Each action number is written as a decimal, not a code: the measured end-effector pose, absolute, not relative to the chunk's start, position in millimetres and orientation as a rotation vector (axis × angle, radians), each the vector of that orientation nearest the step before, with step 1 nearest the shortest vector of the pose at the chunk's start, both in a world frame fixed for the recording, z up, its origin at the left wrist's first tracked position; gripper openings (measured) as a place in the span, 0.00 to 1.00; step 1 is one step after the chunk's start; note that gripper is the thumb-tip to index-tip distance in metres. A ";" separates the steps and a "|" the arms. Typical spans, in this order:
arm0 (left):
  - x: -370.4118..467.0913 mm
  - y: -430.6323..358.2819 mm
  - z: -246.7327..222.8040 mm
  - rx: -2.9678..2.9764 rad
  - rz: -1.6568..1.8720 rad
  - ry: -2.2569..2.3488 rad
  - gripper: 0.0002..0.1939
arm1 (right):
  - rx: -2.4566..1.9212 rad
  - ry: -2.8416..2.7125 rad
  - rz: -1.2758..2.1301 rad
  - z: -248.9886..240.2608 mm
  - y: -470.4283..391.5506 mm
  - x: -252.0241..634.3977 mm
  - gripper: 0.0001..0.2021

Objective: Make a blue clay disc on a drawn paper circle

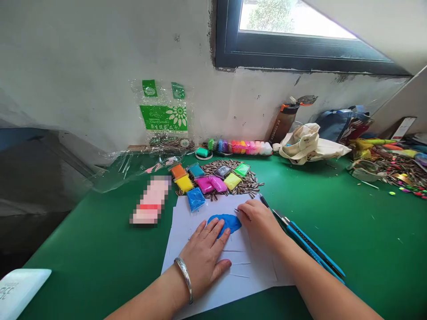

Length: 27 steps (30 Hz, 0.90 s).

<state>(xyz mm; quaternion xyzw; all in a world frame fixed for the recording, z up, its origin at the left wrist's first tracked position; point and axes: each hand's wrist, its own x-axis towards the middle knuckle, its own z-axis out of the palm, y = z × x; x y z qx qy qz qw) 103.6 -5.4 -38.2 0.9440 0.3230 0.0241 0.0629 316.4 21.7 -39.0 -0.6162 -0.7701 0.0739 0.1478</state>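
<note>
My left hand [208, 253], with a silver bracelet at the wrist, lies flat on white paper [260, 266]. Its fingertips rest on a flattened oval of blue clay [233, 222]. At the clay's right edge, my right hand [255, 218] is closed, and a small dark pointed thing [236, 210] shows at its fingertips; its kind is too small to tell. Faint drawn lines run across the paper below the clay. A packet of blue clay [195, 199] overlaps the sheet's top edge, beside several other coloured clay packets [218, 183] lying on a heap of sunflower seeds [250, 182].
Blue-handled tools [313, 244] lie right of the paper on the green table [373, 240]. A clear bag with green print [163, 118] leans on the wall. Along the back are a row of coloured clay [245, 147], a brown bottle [283, 122] and a cream cloth bag [310, 144].
</note>
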 end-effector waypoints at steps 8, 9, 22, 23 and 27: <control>98.0 -10.5 -39.1 2.890 0.148 1.006 0.29 | -1.733 -2.263 0.259 -37.8 18.4 310.2 0.09; 97.6 -11.4 -38.7 2.897 0.173 1.017 0.28 | -1.739 -2.243 0.255 -38.0 18.6 310.4 0.09; 106.4 -3.3 -44.8 2.896 0.159 0.965 0.30 | -1.751 -2.253 0.221 -40.2 19.0 305.1 0.09; 106.2 -3.6 -45.0 2.892 0.161 0.970 0.30 | -1.748 -2.253 0.223 -39.9 18.2 305.3 0.09; 106.1 -4.8 -45.2 2.878 0.185 0.981 0.32 | -1.743 -2.305 0.241 -39.3 16.6 305.2 0.09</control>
